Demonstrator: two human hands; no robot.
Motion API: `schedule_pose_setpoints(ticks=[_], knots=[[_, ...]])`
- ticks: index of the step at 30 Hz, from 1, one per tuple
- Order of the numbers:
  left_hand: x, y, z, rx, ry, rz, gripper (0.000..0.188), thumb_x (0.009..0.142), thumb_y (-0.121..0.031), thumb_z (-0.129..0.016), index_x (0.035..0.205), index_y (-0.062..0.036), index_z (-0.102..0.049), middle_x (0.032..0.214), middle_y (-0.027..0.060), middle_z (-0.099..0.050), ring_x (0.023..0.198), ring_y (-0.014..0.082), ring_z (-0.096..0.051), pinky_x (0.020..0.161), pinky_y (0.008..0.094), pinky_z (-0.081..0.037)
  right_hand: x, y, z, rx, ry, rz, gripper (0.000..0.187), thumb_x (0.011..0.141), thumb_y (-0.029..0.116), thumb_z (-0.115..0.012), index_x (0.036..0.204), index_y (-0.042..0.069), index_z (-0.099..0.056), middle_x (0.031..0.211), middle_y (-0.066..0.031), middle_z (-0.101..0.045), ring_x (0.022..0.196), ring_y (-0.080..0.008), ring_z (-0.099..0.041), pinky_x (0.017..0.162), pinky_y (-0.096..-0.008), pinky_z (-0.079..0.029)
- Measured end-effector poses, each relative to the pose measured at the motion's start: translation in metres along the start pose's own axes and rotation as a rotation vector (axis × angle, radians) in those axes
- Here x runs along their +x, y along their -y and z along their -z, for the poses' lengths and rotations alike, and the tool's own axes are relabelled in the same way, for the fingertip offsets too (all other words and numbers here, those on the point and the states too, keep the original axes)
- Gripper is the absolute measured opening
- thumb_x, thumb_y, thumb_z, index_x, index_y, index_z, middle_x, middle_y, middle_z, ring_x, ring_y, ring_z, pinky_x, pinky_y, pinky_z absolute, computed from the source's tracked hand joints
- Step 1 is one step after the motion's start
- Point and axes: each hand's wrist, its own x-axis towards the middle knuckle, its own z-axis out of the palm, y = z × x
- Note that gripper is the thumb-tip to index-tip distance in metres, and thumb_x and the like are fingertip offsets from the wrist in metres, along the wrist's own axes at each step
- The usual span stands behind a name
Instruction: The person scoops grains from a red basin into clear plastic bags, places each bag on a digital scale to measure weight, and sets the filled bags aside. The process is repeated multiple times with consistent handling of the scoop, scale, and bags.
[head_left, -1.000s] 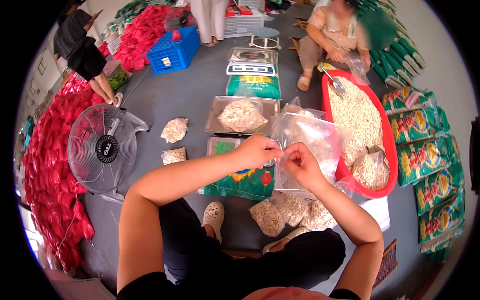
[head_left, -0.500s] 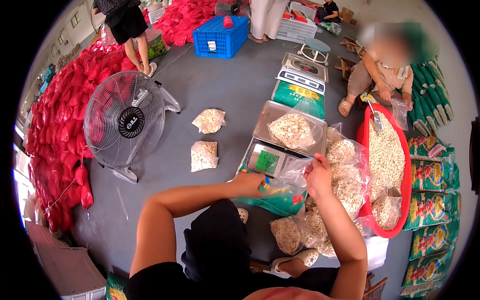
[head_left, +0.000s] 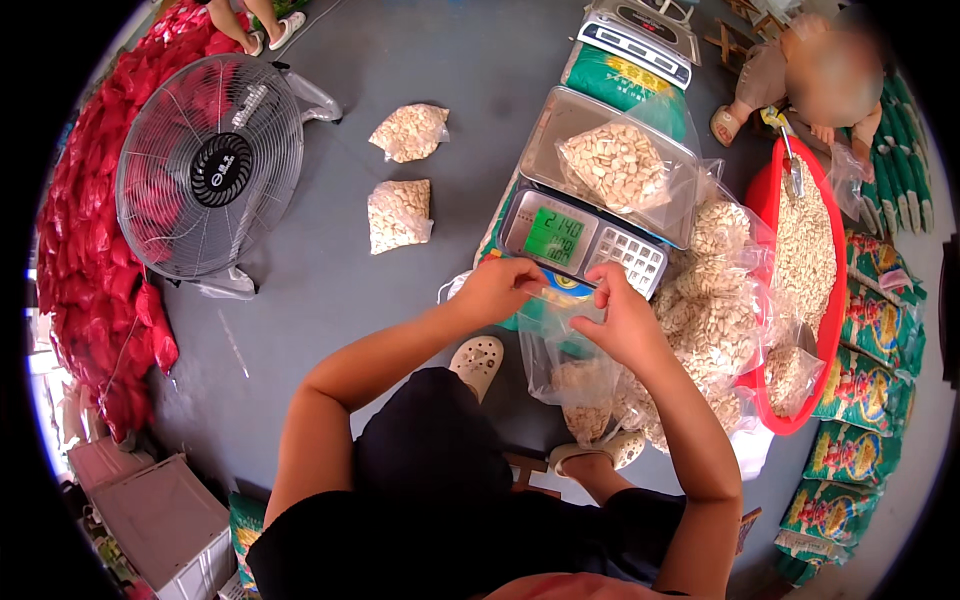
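Note:
An unfilled clear plastic bag hangs in front of the digital scale. My left hand is closed on one side of its mouth. At the other side of the mouth, my right hand grips the film with bent fingers, its thumb sticking out. On the scale's metal plate rests a clear bag of pale flat seeds; the green display is lit. Several more filled bags are heaped right of the scale, partly behind my right forearm.
A red tub of seeds with a metal scoop stands at the right, near a seated person. Two filled bags, a far one and a nearer one, lie on the floor. A fan stands left, before piled red bags.
The view has tipped downward, so the scale and tub sit higher. My hands have come closer together at the bag's mouth, and the bag now hangs down below them.

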Motion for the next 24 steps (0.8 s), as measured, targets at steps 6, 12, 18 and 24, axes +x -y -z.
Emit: schedule_pose_setpoints(ticks=[6, 12, 18, 24], knots=[[-0.018, 0.035, 0.003, -0.481, 0.312, 0.241, 0.008, 0.087, -0.004, -0.065, 0.094, 0.0002, -0.068, 0.09, 0.0053, -0.071, 0.085, 0.0118, -0.066, 0.079, 0.0282, -0.051, -0.019, -0.058, -0.006, -0.761, 0.119, -0.238, 0.02, 0.087, 0.013, -0.061, 0.1, 0.003, -0.05, 0.102, -0.0149, -0.062, 0.081, -0.0313, -0.067, 0.066, -0.0402, -0.057], [-0.03, 0.047, -0.025, 0.213, 0.379, -0.072, 0.008, 0.085, -0.013, -0.067, 0.089, -0.0071, -0.062, 0.087, 0.0045, -0.069, 0.081, 0.0173, -0.066, 0.074, 0.0313, -0.051, -0.03, -0.116, 0.002, 0.749, -0.141, -0.708, 0.019, 0.099, 0.021, -0.051, 0.106, 0.003, -0.053, 0.091, -0.0095, -0.065, 0.075, -0.0185, -0.066, 0.063, -0.0326, -0.056], [-0.028, 0.071, -0.058, -0.313, 0.515, 0.233, 0.01, 0.087, -0.006, -0.062, 0.085, -0.0086, -0.052, 0.099, 0.0052, -0.069, 0.088, 0.017, -0.068, 0.055, 0.0284, -0.045, -0.029, -0.128, -0.025, 1.342, -0.336, -0.697, 0.015, 0.099, 0.017, -0.05, 0.107, 0.004, -0.054, 0.077, -0.0017, -0.058, 0.056, -0.0099, -0.052, 0.05, -0.0213, -0.043], [-0.018, 0.035, -0.037, -1.286, 0.33, 0.435, 0.004, 0.099, -0.013, -0.049, 0.101, -0.0087, -0.048, 0.088, 0.0123, -0.066, 0.08, 0.0216, -0.066, 0.057, 0.028, -0.041, -0.1, -0.17, -0.073, 1.656, 0.326, -0.617, 0.028, 0.081, 0.018, -0.054, 0.105, 0.003, -0.059, 0.076, -0.001, -0.058, 0.064, -0.0125, -0.057, 0.059, -0.0263, -0.049]])
